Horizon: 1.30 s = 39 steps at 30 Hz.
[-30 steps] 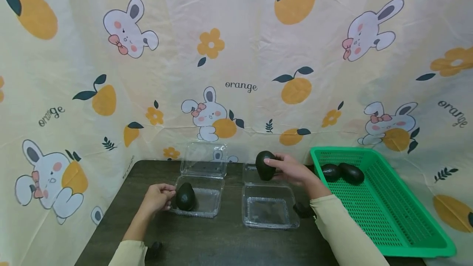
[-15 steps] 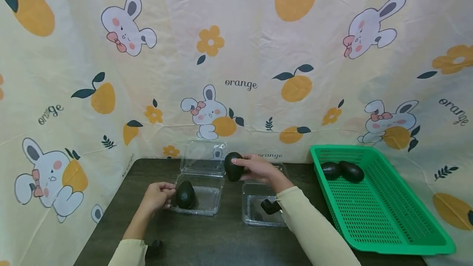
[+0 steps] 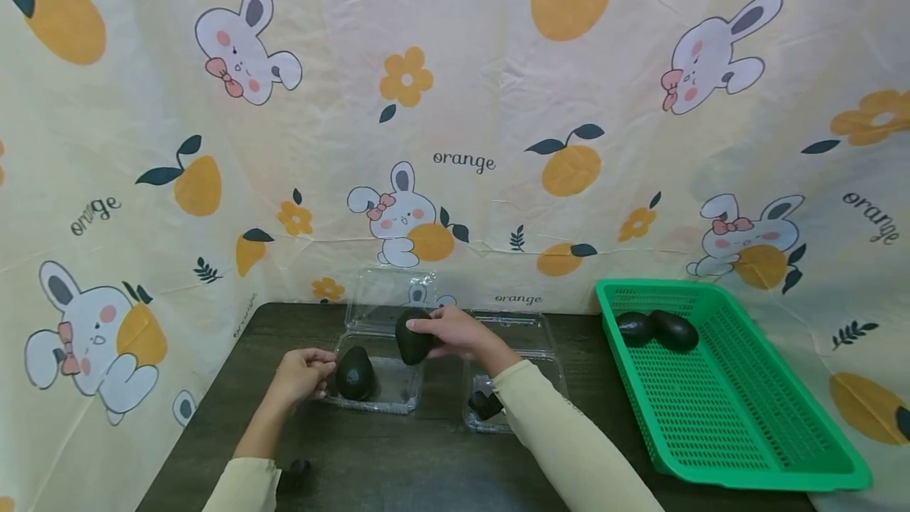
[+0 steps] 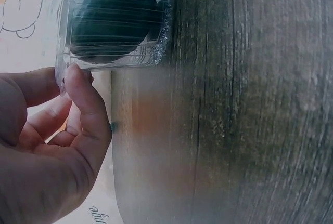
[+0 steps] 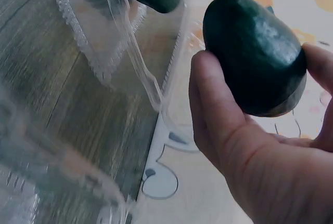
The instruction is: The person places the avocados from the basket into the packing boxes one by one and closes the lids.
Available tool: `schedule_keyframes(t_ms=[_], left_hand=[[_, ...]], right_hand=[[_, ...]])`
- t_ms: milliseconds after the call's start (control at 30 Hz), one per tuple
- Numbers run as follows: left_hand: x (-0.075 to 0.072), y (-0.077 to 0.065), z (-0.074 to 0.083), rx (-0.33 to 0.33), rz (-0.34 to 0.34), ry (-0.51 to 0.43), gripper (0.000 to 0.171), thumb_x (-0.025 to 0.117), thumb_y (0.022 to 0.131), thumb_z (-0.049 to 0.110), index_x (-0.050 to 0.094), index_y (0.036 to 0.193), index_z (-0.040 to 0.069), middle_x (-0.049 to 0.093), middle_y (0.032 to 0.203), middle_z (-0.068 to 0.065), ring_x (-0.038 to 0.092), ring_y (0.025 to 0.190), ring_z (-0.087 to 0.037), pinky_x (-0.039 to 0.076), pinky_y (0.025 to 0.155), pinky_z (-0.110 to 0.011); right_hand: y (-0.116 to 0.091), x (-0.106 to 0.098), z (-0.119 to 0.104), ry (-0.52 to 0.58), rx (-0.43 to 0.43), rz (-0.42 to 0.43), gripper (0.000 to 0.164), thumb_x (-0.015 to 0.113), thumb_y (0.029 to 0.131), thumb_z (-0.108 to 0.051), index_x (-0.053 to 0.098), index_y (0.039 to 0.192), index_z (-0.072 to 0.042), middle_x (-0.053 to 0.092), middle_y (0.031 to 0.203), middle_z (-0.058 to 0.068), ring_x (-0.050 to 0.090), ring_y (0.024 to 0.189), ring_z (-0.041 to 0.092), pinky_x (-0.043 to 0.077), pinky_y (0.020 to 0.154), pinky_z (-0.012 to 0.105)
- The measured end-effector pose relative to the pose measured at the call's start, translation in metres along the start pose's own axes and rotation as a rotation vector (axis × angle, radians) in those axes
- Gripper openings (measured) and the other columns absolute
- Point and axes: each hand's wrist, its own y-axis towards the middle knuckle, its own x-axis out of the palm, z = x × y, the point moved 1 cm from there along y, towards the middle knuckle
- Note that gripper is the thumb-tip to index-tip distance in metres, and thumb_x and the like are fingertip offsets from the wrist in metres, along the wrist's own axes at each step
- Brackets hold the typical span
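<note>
My right hand [image 3: 458, 333] grips a dark green avocado [image 3: 413, 336] above the right side of the left clear plastic clamshell box [image 3: 398, 401]. In the right wrist view that avocado [image 5: 255, 52] sits between thumb and fingers. A second avocado [image 3: 355, 374] lies in the left part of the same box, whose lid [image 3: 384, 299] stands raised behind. At the box's left rim, my left hand [image 3: 302, 376] pinches the plastic edge; the left wrist view shows thumb and finger of the left hand [image 4: 78, 115] on the box corner.
Right of it stands another open clamshell box [image 3: 550, 370], partly hidden by the right sleeve. A green plastic basket [image 3: 746, 409] at the right holds two avocados [image 3: 674, 331]. The dark wooden table [image 3: 398, 464] meets a printed cloth [image 3: 483, 212] at the back.
My right hand has carried its avocado leftward, from over the right box to over the left box, and slightly lower. The left hand has kept its hold on the rim.
</note>
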Motion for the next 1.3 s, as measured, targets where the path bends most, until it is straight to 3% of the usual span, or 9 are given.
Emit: schedule_keyframes(t_ms=[200, 433, 567, 667, 800, 867, 1100, 1300], left_hand=[[0.000, 0.000, 0.000, 0.000, -0.001, 0.007, 0.026, 0.062, 0.101, 0.003, 0.063, 0.121, -0.014, 0.062, 0.081, -0.006, 0.055, 0.062, -0.015, 0.056, 0.052, -0.028], [0.001, 0.000, 0.000, 0.002, -0.004, 0.003, 0.026, 0.062, 0.101, 0.002, 0.063, 0.121, -0.015, 0.062, 0.081, -0.006, 0.055, 0.062, -0.015, 0.057, 0.052, -0.027], [0.000, -0.001, 0.001, -0.005, -0.003, 0.004, 0.027, 0.062, 0.102, 0.003, 0.063, 0.122, -0.014, 0.062, 0.081, -0.006, 0.056, 0.063, -0.015, 0.057, 0.052, -0.028], [0.000, -0.002, 0.002, -0.009, -0.005, 0.007, 0.028, 0.062, 0.102, 0.004, 0.063, 0.123, -0.014, 0.063, 0.082, -0.006, 0.056, 0.063, -0.015, 0.057, 0.053, -0.028], [0.000, -0.002, 0.002, -0.009, -0.005, 0.013, 0.028, 0.061, 0.102, 0.004, 0.063, 0.123, -0.014, 0.063, 0.082, -0.006, 0.056, 0.063, -0.015, 0.057, 0.053, -0.028], [-0.001, -0.002, 0.002, -0.007, -0.004, 0.020, 0.027, 0.061, 0.102, 0.004, 0.063, 0.123, -0.014, 0.062, 0.082, -0.006, 0.056, 0.063, -0.015, 0.057, 0.053, -0.028], [-0.001, -0.002, 0.003, -0.017, -0.007, 0.026, 0.026, 0.061, 0.102, 0.003, 0.064, 0.122, -0.013, 0.062, 0.081, -0.006, 0.057, 0.063, -0.015, 0.057, 0.053, -0.028], [0.000, -0.003, 0.002, -0.005, -0.035, 0.022, 0.027, 0.061, 0.102, 0.003, 0.063, 0.122, -0.014, 0.061, 0.081, -0.005, 0.057, 0.063, -0.014, 0.058, 0.054, -0.028]], right_hand=[[0.009, 0.023, 0.000, -0.087, 0.006, 0.038, 0.039, 0.074, 0.096, -0.032, 0.067, 0.109, 0.004, 0.065, 0.106, 0.014, 0.070, 0.088, 0.022, 0.061, 0.093, 0.050], [0.015, 0.041, 0.005, -0.239, 0.031, 0.073, 0.032, 0.078, 0.093, -0.031, 0.065, 0.089, -0.002, 0.063, 0.091, 0.010, 0.070, 0.077, 0.027, 0.065, 0.076, 0.043], [0.016, 0.049, 0.007, -0.383, 0.027, 0.105, 0.038, 0.079, 0.092, -0.035, 0.058, 0.072, -0.009, 0.061, 0.080, 0.007, 0.069, 0.070, 0.027, 0.064, 0.067, 0.039], [0.019, 0.055, 0.009, -0.469, 0.026, 0.123, 0.040, 0.077, 0.092, -0.039, 0.059, 0.074, -0.008, 0.062, 0.078, 0.007, 0.069, 0.066, 0.026, 0.063, 0.062, 0.036], [0.021, 0.063, 0.010, -0.553, 0.034, 0.129, 0.043, 0.075, 0.093, -0.044, 0.066, 0.097, -0.002, 0.064, 0.087, 0.008, 0.069, 0.067, 0.024, 0.059, 0.060, 0.034], [0.023, 0.067, 0.010, -0.589, 0.043, 0.129, 0.045, 0.074, 0.094, -0.045, 0.066, 0.100, -0.001, 0.064, 0.087, 0.008, 0.069, 0.068, 0.024, 0.059, 0.060, 0.035], [0.028, 0.073, 0.010, -0.716, 0.056, 0.124, 0.043, 0.073, 0.095, -0.044, 0.064, 0.073, -0.008, 0.060, 0.066, 0.004, 0.073, 0.070, 0.028, 0.052, 0.052, 0.032], [0.031, 0.078, 0.012, -0.793, 0.046, 0.134, 0.047, 0.073, 0.096, -0.043, 0.059, 0.065, -0.011, 0.056, 0.059, 0.002, 0.066, 0.057, 0.022, 0.046, 0.048, 0.029]])
